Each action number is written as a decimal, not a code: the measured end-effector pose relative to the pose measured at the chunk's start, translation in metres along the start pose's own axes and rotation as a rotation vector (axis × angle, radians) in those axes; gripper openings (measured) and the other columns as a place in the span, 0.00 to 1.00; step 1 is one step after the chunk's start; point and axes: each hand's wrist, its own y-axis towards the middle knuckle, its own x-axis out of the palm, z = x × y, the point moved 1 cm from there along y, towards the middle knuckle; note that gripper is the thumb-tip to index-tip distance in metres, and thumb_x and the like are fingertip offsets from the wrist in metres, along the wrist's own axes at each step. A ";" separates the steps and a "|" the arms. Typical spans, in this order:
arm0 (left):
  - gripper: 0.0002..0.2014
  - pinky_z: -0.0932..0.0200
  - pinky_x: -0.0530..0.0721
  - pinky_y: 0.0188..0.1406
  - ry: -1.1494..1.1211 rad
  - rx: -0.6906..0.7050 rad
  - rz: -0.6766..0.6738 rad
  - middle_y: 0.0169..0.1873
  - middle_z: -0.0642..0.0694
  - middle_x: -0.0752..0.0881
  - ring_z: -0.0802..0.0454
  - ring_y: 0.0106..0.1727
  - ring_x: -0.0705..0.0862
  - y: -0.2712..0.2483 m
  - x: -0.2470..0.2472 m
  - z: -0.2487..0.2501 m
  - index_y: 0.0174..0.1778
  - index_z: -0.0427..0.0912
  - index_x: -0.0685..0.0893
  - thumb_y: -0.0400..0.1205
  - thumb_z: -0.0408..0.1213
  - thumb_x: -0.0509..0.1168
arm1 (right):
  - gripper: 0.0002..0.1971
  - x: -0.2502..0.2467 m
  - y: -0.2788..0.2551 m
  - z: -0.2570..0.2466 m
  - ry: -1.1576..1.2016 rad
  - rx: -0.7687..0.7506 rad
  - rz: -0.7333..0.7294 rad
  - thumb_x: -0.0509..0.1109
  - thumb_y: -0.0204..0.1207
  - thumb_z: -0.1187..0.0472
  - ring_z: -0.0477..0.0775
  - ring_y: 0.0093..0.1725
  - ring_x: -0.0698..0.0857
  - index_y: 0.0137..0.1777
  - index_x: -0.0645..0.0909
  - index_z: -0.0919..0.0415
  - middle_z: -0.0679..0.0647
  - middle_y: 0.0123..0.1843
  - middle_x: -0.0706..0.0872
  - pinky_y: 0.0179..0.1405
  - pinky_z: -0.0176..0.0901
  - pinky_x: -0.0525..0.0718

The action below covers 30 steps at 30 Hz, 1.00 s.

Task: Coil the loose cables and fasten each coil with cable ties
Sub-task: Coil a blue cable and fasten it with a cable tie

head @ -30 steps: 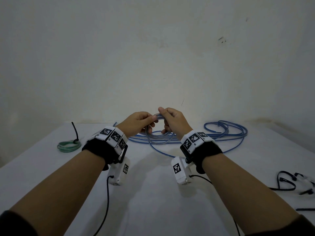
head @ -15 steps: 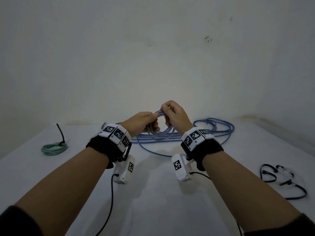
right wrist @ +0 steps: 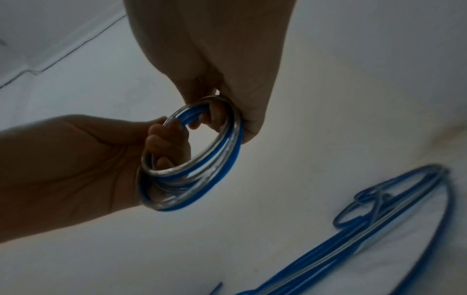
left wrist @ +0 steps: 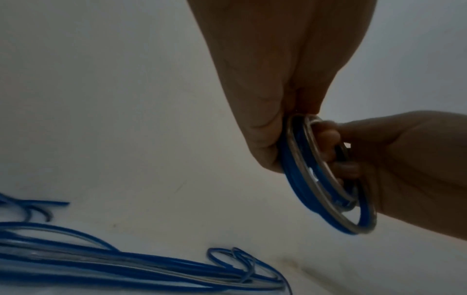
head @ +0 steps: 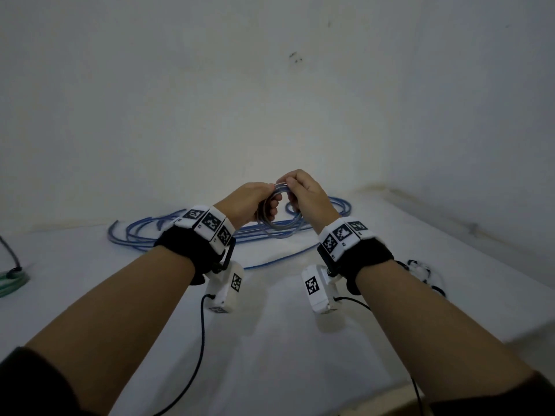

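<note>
Blue-and-clear cable coil (head: pixel 277 219): a small round bundle of plastic-sheathed loops is hanging in the air above the white table (head: pixel 270 340), between both hands.
Left hand (head: pixel 250 202): its fingers are curling through the ring and gripping the coil's left side (right wrist: pixel 161 151).
Right hand (head: pixel 304 195): it is pinching the top of the same coil, with the fingers tucked inside the loop (left wrist: pixel 328 137).
Loose blue cable (head: pixel 156 232): long strands are lying in flat loops on the table behind the hands, trailing away from the coil.
Green coiled cable (head: pixel 12 280): it is sitting at the far left edge of the table.
Black cable ties (head: pixel 420 268): they are lying in a tangle on the right of the table, beyond the right wrist.
</note>
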 end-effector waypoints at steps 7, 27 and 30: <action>0.13 0.63 0.71 0.30 0.140 0.086 -0.097 0.30 0.46 0.68 0.54 0.28 0.67 0.029 0.060 -0.010 0.44 0.37 0.75 0.88 0.38 0.50 | 0.12 -0.064 -0.017 0.015 -0.216 -0.043 0.080 0.60 0.84 0.61 0.38 0.23 0.72 0.42 0.82 0.63 0.47 0.25 0.74 0.30 0.35 0.69; 0.17 0.65 0.65 0.21 0.167 -0.016 -0.121 0.23 0.48 0.65 0.64 0.12 0.65 0.060 0.133 -0.032 0.33 0.42 0.71 0.88 0.38 0.49 | 0.12 -0.178 -0.086 0.057 -1.041 0.666 -0.525 0.76 0.69 0.65 0.40 0.27 0.76 0.53 0.87 0.59 0.44 0.31 0.79 0.23 0.28 0.75; 0.17 0.63 0.66 0.23 0.168 -0.021 -0.119 0.23 0.48 0.65 0.63 0.12 0.65 0.057 0.130 -0.033 0.33 0.42 0.71 0.88 0.38 0.49 | 0.14 -0.174 -0.086 0.063 -1.128 0.650 -0.593 0.78 0.67 0.63 0.42 0.30 0.77 0.53 0.87 0.62 0.48 0.36 0.81 0.22 0.28 0.73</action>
